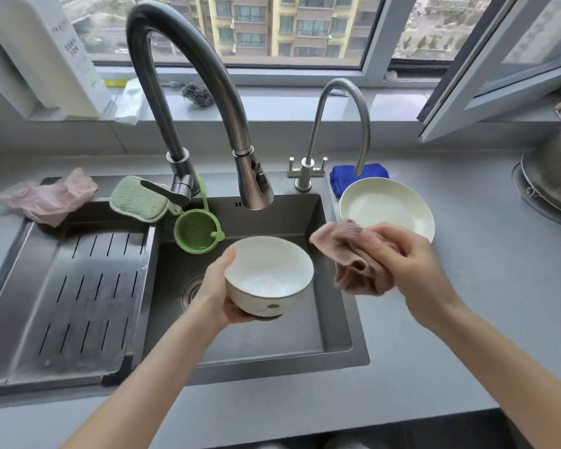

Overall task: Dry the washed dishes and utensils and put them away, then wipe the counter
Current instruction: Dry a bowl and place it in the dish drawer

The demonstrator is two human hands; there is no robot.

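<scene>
We are cupping a round, glossy white bowl (269, 276) in our left hand (219, 288) over the gray sink (334, 332), thumb on its rim. Just beside it, our right hand (412, 259) is clutching a bunched, ribbed pink cloth (353, 254).

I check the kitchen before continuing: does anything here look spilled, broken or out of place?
Nothing looks spilled or broken. Only small untidiness: the pink gloves lie crumpled over the drain tray's back left corner, and the green sponge overhangs the sink rim beside the faucet base.
</scene>
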